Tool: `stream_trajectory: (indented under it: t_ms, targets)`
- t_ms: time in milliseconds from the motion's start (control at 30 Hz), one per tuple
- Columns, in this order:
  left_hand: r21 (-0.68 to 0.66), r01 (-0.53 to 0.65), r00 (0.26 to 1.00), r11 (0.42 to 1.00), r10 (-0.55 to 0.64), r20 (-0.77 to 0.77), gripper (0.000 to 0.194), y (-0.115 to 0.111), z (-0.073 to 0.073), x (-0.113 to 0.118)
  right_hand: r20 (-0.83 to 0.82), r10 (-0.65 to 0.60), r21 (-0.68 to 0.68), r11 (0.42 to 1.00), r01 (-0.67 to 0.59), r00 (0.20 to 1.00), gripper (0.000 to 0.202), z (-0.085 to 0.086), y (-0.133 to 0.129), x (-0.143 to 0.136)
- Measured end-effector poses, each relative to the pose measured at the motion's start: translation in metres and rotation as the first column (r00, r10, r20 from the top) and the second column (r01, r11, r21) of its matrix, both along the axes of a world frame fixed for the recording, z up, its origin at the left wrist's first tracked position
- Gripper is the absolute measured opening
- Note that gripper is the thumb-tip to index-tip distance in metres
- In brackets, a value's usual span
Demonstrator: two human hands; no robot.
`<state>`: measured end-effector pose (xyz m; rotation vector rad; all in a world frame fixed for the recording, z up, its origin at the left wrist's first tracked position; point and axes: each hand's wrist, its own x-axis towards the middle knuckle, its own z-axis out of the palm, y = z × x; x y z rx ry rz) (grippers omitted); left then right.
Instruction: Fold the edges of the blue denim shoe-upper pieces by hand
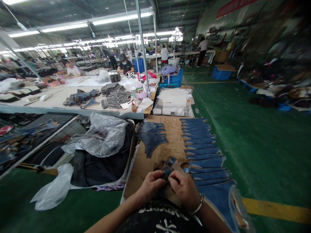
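Note:
Close to my body, my left hand [153, 183] and my right hand [184, 187] pinch a blue leather piece [170, 165] with a brown underside, its strips curling up beyond my fingers. Both hands are closed, fingertips nearly touching. A row of overlapping blue leather pieces [206, 152] runs along the right side of the cardboard-covered surface [173, 129]. More cut blue pieces [153, 136] lie in a small stack at its left. Where exactly each fingertip grips is partly hidden.
Left of the cardboard stands a bin with black cloth [97, 168] and a clear plastic bag [104, 132]. Beyond, a long worktable [55, 106] carries dark cut pieces [116, 95]. A box of white sheets [173, 98] adjoins the cardboard. Several people work farther back. Green floor [262, 145] extends right.

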<state>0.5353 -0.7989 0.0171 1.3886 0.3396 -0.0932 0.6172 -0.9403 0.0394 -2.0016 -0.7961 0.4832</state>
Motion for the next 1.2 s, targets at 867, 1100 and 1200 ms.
stream_trajectory:
  t_ms: [867,1100,1200]
  targets:
    - [-0.017,-0.098,0.995,0.995,0.097,-0.029,0.026,-0.011,-0.002,0.009,0.028,-0.120,0.071,0.990,0.118,0.992,0.021,-0.029,0.003,0.005]
    - [-0.039,-0.200,0.975,0.979,0.194,-0.110,0.037,-0.001,-0.026,0.011,0.085,-0.016,0.047,0.999,0.012,0.996,0.025,-0.029,0.005,0.005]
    - [-0.007,-0.215,0.973,0.977,0.214,-0.083,0.037,0.000,-0.028,0.011,-0.003,-0.024,0.058,0.998,0.024,1.000,0.026,-0.031,0.007,0.004]
